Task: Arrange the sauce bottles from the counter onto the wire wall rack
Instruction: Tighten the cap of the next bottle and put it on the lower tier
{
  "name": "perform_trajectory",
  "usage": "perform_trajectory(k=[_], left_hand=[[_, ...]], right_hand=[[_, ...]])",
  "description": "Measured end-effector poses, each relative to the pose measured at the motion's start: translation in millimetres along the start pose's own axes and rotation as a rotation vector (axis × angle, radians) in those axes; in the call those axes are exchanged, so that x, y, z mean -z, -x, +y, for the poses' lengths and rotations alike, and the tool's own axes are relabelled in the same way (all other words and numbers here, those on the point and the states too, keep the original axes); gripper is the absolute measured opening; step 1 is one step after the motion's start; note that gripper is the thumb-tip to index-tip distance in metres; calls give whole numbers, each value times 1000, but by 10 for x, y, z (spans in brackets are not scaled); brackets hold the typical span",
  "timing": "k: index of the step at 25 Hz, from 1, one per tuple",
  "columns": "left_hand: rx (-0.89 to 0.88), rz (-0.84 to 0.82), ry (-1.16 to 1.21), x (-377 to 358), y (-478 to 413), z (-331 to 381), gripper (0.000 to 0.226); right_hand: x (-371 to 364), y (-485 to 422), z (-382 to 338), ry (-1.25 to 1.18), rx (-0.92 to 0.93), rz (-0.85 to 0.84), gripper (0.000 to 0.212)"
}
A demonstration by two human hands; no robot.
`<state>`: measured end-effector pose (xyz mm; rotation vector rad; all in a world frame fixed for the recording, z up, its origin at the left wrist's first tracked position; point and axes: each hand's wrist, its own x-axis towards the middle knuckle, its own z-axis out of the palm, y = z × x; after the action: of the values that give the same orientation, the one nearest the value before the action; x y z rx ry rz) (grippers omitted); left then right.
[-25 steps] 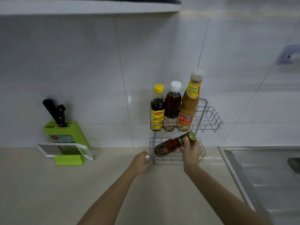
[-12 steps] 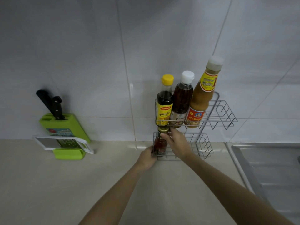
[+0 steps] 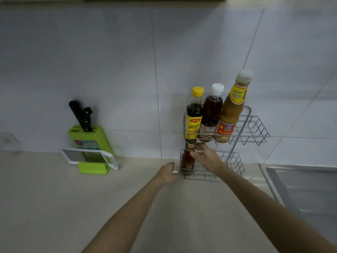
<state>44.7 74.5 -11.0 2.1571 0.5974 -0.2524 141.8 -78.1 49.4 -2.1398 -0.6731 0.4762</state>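
A two-tier wire rack (image 3: pixel 255 125) hangs on the tiled wall. Its upper tier holds a dark sauce bottle with a yellow cap (image 3: pixel 193 114), a brown bottle with a white cap (image 3: pixel 211 112) and a tall orange-brown bottle (image 3: pixel 231 110). A small red sauce bottle (image 3: pixel 187 157) stands upright at the left end of the lower tier. My right hand (image 3: pixel 207 157) is just right of it, fingers spread, thumb and fingertips touching its side. My left hand (image 3: pixel 166 173) is curled at the rack's lower left corner, gripping a small white end piece there.
A green knife block (image 3: pixel 89 141) with two black-handled knives stands at the left against the wall, a white grater (image 3: pixel 91 157) leaning on it. A steel sink (image 3: pixel 300 185) lies at the right. The beige counter (image 3: pixel 73 207) runs in front.
The red bottle went from lying tilted in my right hand to standing upright at the lower tier's left end. My right hand has loosened off its cap. The left hand stayed at the rack's corner.
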Motion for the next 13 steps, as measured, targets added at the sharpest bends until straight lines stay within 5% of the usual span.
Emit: perform_trajectory(k=[5,10,13], left_hand=[[-37,-7,1,341,577,-352,47],[-69,-16,-143,440,1402,-1163,35],[-77,-100,-277,393,1862,-1577,37]], right_hand=[[-122,478,-178,201,38,-4,47],[-496,1181,-570,263,188,-175,18],[-741,1538,-879,346,312,-292,22]])
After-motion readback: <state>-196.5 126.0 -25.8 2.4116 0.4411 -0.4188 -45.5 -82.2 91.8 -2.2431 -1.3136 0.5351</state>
